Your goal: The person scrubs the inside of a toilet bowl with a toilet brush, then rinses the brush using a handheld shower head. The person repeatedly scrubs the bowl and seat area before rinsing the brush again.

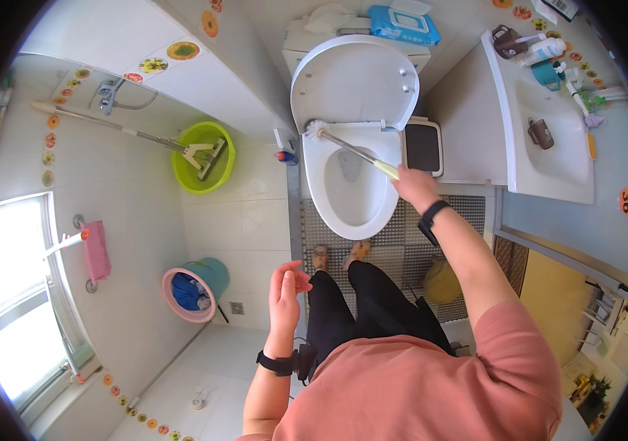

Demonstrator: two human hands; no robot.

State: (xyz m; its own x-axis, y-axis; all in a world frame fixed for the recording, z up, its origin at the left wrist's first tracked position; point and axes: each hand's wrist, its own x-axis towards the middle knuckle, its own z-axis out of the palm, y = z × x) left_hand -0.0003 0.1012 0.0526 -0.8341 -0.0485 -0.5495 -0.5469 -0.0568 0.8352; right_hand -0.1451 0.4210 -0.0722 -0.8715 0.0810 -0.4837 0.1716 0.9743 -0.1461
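My right hand (417,188) grips the pale green handle of a toilet brush (353,150), whose metal shaft slants up to the left. Its white bristle head (315,129) is at the back left of the toilet (316,190), near the seat hinge. Whether the bristles touch the porcelain is hard to tell. Upright behind the bowl stands the raised toilet lid (355,82). My left hand (287,295), empty with loosely bent fingers, hovers beside my left leg, in front of the toilet and left of it.
A blue bottle (287,158) stands left of the toilet; a lidded bin (423,148) is at its right. Farther left are a lime-green basin (225,175) holding a mop head and a bucket (215,278) with cloths. The washbasin (559,179) is at right. Grid mats (462,212) cover the floor.
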